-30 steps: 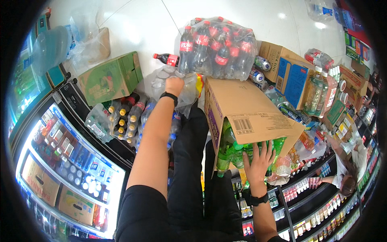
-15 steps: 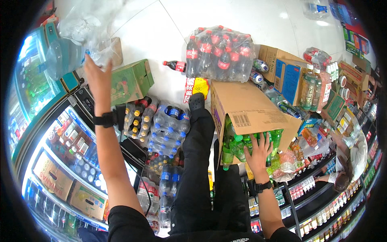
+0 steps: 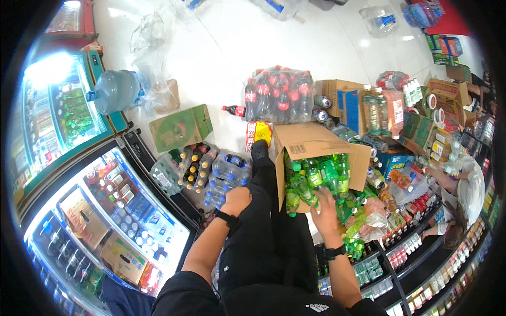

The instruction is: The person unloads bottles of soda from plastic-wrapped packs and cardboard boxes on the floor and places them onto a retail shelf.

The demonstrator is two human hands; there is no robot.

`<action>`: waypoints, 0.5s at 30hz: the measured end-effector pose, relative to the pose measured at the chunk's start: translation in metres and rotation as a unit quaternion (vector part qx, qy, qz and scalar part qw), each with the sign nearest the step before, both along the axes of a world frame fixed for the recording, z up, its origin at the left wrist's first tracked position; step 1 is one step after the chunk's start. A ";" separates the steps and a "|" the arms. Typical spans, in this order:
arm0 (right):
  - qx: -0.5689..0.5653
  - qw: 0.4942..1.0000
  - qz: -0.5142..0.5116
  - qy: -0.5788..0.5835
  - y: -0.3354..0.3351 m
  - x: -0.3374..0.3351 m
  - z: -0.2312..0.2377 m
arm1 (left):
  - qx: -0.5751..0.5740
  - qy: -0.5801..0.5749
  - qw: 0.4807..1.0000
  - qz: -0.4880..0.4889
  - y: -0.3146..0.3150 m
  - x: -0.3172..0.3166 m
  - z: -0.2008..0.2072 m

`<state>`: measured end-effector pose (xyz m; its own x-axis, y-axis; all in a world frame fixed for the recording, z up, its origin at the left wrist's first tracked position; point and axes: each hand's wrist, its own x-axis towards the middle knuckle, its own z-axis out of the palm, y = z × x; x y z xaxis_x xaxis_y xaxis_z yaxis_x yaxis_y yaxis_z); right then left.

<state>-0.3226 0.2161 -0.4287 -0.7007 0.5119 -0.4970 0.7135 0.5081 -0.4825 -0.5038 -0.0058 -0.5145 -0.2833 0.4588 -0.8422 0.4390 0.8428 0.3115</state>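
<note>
Curled against my bent knee, my left hand is closed, with no object showing in it. Beside it lies a plastic-wrapped pack of blue-capped bottles. My right hand is open, its fingers stretched up at the lower edge of a tipped cardboard box. Several green soda bottles fill the box mouth, some leaning out toward me. The fingertips are next to the lower bottles; I cannot tell whether they touch them.
A wrapped pack of cola bottles stands ahead, one cola bottle lying beside it. An open green carton and a large water jug lie left. Lit coolers line the left; another person is by the right shelves.
My left hand has come back from the plastic bag and water jug to my knee and closed. My right hand has dropped slightly off the green bottles. The view has shifted.
</note>
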 end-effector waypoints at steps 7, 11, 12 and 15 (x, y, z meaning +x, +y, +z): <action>-0.179 0.983 0.044 0.002 -0.031 0.056 0.056 | -0.014 0.123 0.991 0.051 -0.027 0.026 0.080; -0.250 0.968 0.016 -0.011 -0.030 0.090 0.064 | 0.012 0.170 0.983 0.070 -0.027 0.036 0.115; -0.247 0.969 0.013 -0.015 -0.028 0.096 0.064 | 0.011 0.182 0.979 0.092 -0.027 0.035 0.119; -0.222 0.975 0.015 -0.014 -0.016 0.102 0.061 | 0.004 0.187 0.981 0.053 -0.038 0.017 0.106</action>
<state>-0.2202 0.1998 -0.3676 -0.6946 0.2215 -0.6845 0.7180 0.2733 -0.6402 -0.4865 -0.0439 -0.4082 -0.6180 0.4161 -0.6671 0.4341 0.8880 0.1517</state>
